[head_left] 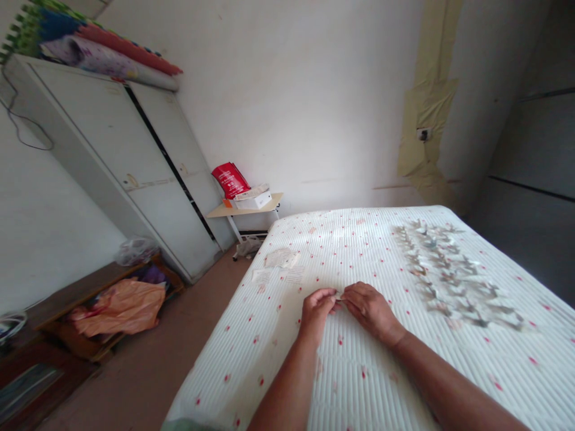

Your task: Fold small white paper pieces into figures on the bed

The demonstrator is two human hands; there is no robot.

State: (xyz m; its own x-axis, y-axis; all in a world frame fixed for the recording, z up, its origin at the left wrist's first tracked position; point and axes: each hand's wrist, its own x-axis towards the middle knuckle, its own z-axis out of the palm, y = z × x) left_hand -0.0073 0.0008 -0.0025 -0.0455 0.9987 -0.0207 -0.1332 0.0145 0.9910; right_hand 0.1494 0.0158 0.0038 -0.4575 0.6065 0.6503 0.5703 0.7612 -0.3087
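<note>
My left hand point(318, 308) and my right hand point(369, 306) meet over the middle of the bed, fingers closed. Between their fingertips is a small folded piece of paper point(339, 296), mostly hidden by the fingers. To the left, flat printed paper sheets point(282, 258) lie on the white, red-dotted bed cover point(287, 359). On the right side of the bed, several folded paper figures point(442, 260), looking like paper cranes, stand in rows.
Beyond the bed's far left corner stands a small table point(218, 211) with a red bag point(230, 179) and a white box point(254, 200). A grey cabinet point(112, 143) and a low wooden shelf point(58, 293) with an orange plastic bag point(121, 311) are on the left.
</note>
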